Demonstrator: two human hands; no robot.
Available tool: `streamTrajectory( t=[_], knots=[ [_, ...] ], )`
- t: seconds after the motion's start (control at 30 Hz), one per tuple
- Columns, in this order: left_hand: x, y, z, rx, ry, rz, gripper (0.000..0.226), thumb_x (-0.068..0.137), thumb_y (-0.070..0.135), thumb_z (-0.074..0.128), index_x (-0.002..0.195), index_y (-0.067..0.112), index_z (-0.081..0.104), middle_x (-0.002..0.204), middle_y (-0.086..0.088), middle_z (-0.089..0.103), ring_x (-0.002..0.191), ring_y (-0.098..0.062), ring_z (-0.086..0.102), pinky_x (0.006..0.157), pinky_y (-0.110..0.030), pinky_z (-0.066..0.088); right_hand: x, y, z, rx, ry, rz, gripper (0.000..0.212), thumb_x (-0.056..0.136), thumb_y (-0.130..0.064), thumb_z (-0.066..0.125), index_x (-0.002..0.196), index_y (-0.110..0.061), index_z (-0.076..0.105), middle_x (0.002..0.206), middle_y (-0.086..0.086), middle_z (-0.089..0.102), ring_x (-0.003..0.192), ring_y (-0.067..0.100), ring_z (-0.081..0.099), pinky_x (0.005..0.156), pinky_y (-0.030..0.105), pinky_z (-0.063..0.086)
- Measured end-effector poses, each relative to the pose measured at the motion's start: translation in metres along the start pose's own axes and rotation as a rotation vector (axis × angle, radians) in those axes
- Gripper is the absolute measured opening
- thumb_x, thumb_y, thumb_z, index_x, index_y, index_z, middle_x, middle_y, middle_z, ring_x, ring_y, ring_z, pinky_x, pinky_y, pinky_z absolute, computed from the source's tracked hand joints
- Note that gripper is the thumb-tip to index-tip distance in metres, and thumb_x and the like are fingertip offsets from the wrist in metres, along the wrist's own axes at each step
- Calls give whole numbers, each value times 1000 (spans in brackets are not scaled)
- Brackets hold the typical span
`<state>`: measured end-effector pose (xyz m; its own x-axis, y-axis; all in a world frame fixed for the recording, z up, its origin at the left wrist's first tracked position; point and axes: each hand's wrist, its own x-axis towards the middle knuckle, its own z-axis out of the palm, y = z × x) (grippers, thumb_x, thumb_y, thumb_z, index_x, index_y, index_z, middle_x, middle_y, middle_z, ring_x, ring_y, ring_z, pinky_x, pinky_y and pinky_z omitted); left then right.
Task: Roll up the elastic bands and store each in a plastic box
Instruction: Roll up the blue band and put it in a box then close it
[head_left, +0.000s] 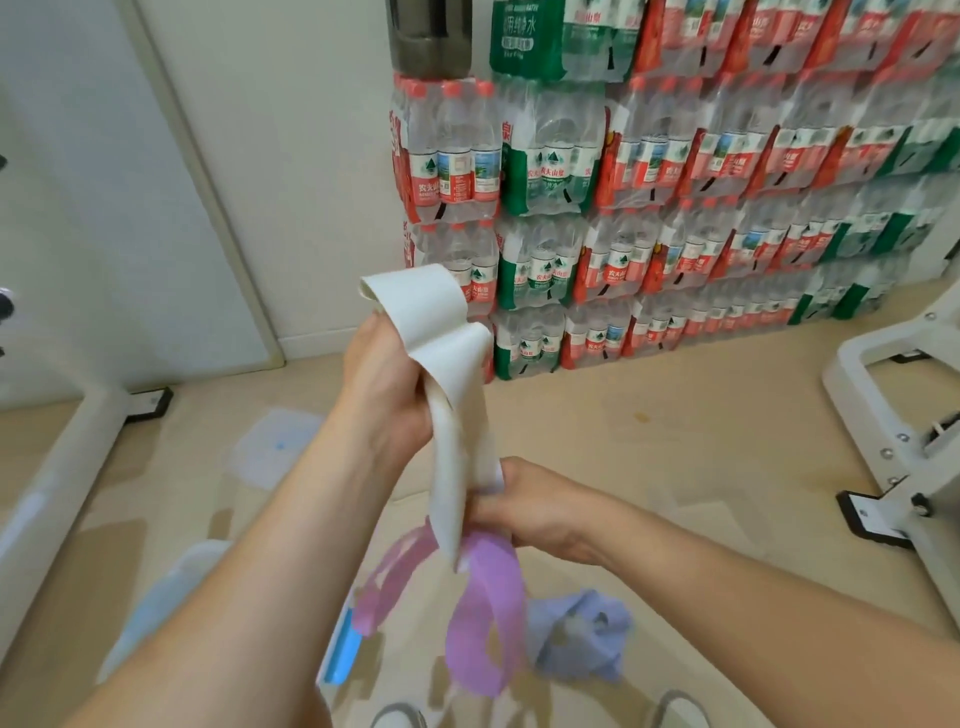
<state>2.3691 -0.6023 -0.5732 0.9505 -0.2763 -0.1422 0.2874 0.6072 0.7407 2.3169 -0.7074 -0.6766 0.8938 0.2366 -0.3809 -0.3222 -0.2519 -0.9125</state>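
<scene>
Both hands hold a wide cream elastic band (448, 426) up in front of me. My left hand (387, 387) grips its upper part, where the band folds over the fingers in a loose loop. My right hand (540, 506) pinches its lower end. Below the hands a purple band (488, 618) lies in loops on the floor, with a crumpled pale blue band (582, 631) to its right. A clear plastic box lid (278, 447) lies on the floor at the left. A clear plastic box with a blue clip (340, 654) sits near my left forearm, partly hidden.
Shrink-wrapped packs of water bottles (675, 182) are stacked against the far wall. White metal frame legs stand at the right (893, 415) and at the left (67, 457). My shoe tips (400, 719) show at the bottom edge, on the tan floor.
</scene>
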Motion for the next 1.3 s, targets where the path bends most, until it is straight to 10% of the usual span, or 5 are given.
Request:
streamTrajectory(
  t=[0.17, 0.37, 0.53, 0.67, 1.3],
  knots=[
    [20, 15, -32, 700, 303, 346, 45, 83, 5, 56, 123, 23, 48, 86, 3, 54, 58, -11, 54, 48, -17, 44, -7, -16, -28, 269, 7, 2, 13, 92, -16, 57, 81, -16, 63, 67, 1, 66, 63, 14, 65, 58, 24, 52],
    [16, 30, -61, 1815, 123, 269, 73, 70, 14, 75, 131, 35, 42, 138, -7, 37, 127, -28, 36, 104, -40, 35, -19, -28, -62, 493, 198, 53, 11, 94, -12, 53, 87, -7, 60, 81, 11, 65, 62, 19, 66, 58, 31, 60],
    [-9, -26, -32, 1444, -518, -206, 30, 83, 31, 69, 107, 25, 52, 96, -8, 69, 73, -13, 61, 69, -33, 54, -18, -35, -62, 480, 258, 57, 4, 91, -5, 54, 88, -3, 56, 80, 15, 65, 62, 23, 68, 59, 33, 61],
    [7, -32, -35, 1459, -431, -15, 26, 77, -5, 61, 92, 17, 63, 73, -7, 69, 60, -16, 59, 69, -40, 54, -23, -36, -69, 367, 251, 88, 10, 89, -5, 57, 98, -1, 57, 89, 19, 64, 62, 24, 65, 60, 33, 61],
    [-5, -36, -27, 1109, -534, -48, 54, 74, 10, 79, 120, 22, 54, 95, -11, 72, 78, -13, 67, 68, -24, 54, -46, -51, -80, 510, -77, -170, 17, 81, -17, 64, 96, -10, 68, 92, 6, 72, 80, 16, 68, 72, 25, 57]
  ],
)
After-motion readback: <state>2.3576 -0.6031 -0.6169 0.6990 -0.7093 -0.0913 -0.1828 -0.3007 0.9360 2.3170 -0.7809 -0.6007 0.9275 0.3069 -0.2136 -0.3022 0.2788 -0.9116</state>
